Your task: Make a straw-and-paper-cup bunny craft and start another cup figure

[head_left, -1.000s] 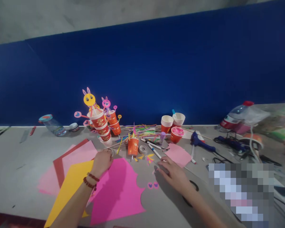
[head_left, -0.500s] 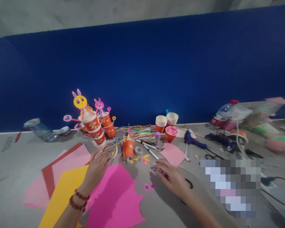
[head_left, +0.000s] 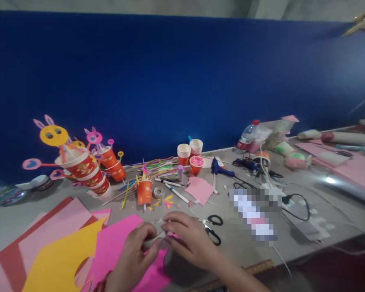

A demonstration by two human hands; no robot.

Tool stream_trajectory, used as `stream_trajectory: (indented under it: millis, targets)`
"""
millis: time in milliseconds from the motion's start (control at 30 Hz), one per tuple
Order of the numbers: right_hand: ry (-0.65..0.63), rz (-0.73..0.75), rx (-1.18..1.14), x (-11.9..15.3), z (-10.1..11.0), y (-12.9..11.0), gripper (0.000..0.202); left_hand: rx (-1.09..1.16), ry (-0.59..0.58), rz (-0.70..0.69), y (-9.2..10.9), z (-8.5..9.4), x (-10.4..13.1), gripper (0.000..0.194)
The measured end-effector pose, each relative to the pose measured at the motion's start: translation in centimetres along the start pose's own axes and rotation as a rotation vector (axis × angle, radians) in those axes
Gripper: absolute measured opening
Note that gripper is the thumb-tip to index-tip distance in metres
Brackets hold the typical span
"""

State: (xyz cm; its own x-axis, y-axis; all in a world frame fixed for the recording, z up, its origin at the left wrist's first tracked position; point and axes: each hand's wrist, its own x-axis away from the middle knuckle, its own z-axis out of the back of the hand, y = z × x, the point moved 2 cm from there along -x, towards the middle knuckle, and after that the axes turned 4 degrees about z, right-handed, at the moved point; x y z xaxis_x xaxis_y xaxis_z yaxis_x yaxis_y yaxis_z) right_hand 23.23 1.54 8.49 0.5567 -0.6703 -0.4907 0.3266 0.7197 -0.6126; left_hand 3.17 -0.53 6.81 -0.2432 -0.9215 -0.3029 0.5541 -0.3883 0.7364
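My left hand [head_left: 136, 251] is closed around a pale roll of tape [head_left: 153, 241], held low over the magenta paper [head_left: 117, 235]. Closed fingers of my right hand [head_left: 190, 239] meet the roll's upper right edge, covering part of it. Black-handled scissors [head_left: 214, 229] lie just right of that hand. A red paper cup [head_left: 144, 192] with a straw body stands beyond my hands, beside a smaller tape roll [head_left: 158, 192] and yellow paper scraps [head_left: 169, 198]. Small pink cutouts are mostly hidden under my fingers.
Stacked-cup rabbit figures [head_left: 85, 170] stand at the left, behind yellow paper [head_left: 61, 251]. Straws [head_left: 152, 166], markers [head_left: 176, 192] and a cup of pink pieces [head_left: 196, 164] are at the back. A blue glue gun [head_left: 220, 168] and cables [head_left: 298, 202] lie to the right.
My left hand has taken the tape roll from beside the cup and brought it nearer. Both hands have come together at it. The view has turned to the right.
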Motion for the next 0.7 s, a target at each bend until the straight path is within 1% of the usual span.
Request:
stream_trajectory:
  millis: [67, 133, 200, 267, 333, 433, 533, 600, 700]
  targets:
    - [0.015, -0.002, -0.039, 0.1, 0.3, 0.3, 0.016, 0.143, -0.061, 0.101, -0.1, -0.2, -0.1, 0.021]
    - [0.049, -0.007, -0.083, 0.1, 0.8, 0.5, 0.014, 0.287, -0.149, 0.188, 0.1, -0.2, -0.3, 0.024]
    - [0.062, 0.012, -0.128, 0.1, 1.1, 0.7, 0.013, 0.391, -0.242, 0.239, 0.3, -0.1, -0.5, 0.025]
    - [0.049, 0.035, -0.160, 0.2, 1.2, 0.7, 0.014, 0.434, -0.321, 0.243, 0.5, 0.2, -0.6, 0.026]
    - [0.058, 0.028, -0.176, 0.4, 1.1, 0.9, 0.014, 0.406, -0.359, 0.195, 0.5, 0.5, -0.5, 0.025]
    - [0.131, -0.043, -0.239, 0.8, 0.7, 1.6, 0.014, 0.341, -0.371, 0.121, 0.2, 0.8, -0.1, 0.023]
    - [0.191, -0.103, -0.319, 1.1, 0.1, 2.1, 0.017, 0.358, -0.365, 0.168, -0.2, 0.3, 0.6, 0.032]
    - [0.236, -0.135, -0.336, 1.3, -0.3, 2.2, 0.025, 0.318, -0.315, 0.174, 0.0, -0.2, 0.8, 0.032]
    - [0.311, -0.166, -0.297, 1.7, -0.8, 2.0, 0.029, 0.187, -0.215, 0.098, 0.8, -0.8, 0.4, 0.025]
